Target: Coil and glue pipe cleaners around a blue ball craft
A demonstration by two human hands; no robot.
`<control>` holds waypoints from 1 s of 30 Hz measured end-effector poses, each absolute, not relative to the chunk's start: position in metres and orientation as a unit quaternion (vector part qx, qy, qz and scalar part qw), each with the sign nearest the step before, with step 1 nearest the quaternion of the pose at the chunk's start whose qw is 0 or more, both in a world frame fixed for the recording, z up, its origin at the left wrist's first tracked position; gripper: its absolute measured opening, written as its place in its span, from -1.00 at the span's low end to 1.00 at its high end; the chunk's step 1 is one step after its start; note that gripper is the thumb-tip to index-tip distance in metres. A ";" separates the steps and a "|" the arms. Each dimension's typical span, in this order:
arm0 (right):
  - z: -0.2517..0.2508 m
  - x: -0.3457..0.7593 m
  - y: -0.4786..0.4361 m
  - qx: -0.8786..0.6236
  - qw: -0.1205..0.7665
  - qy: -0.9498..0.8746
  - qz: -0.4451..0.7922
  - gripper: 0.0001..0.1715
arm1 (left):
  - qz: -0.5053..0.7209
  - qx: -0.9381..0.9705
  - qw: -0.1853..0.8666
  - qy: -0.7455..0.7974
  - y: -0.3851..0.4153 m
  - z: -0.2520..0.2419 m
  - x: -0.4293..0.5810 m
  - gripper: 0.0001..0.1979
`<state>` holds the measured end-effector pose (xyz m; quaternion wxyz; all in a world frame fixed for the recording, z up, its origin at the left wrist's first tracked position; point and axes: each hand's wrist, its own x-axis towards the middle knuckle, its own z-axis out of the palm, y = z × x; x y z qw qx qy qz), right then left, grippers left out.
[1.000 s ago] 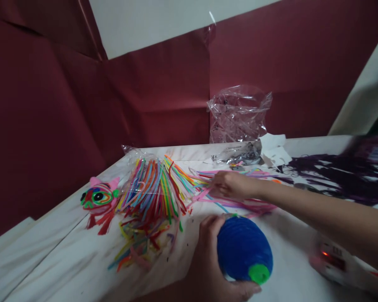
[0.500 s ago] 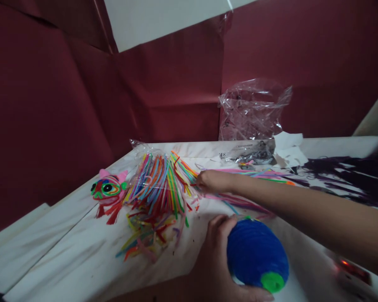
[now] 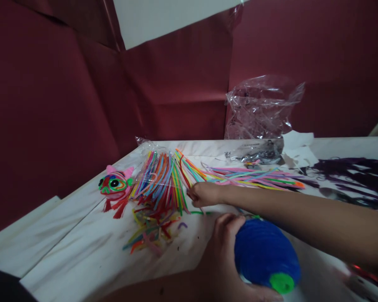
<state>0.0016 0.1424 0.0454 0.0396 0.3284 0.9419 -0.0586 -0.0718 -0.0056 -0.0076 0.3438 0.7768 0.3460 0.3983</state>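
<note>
My left hand [image 3: 228, 251] is wrapped round the side of a blue egg-shaped form [image 3: 264, 251], its surface ridged like wound pipe cleaners. A bright green disc [image 3: 282, 283] sits on its lower end, and a bit of green shows at the top. Across the table reaches my right hand [image 3: 204, 195], fingers closed at the right edge of a fan of colourful pipe cleaners [image 3: 164, 180]. A red pipe cleaner [image 3: 185, 174] runs to its fingertips, where red shows; the fingers partly hide the grip.
Left stands a pink pipe-cleaner animal head [image 3: 115, 184] with red tassels. Short coloured offcuts [image 3: 151, 235] lie in front of the fan. More pipe cleaners [image 3: 255, 176], a clear plastic bag [image 3: 264, 109], crumpled white paper [image 3: 299, 149] and dark purple strands [image 3: 349, 176] lie behind my right arm.
My right hand has come slightly down and nearer, toward the fan's right edge. A green pipe cleaner there now lies sideways. The left hand keeps holding the blue form; the view has shifted slightly.
</note>
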 end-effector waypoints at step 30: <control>0.095 0.085 0.108 0.450 -0.452 0.648 -0.416 -0.90 | 0.423 0.654 0.451 0.436 0.005 0.004 -0.075 -0.09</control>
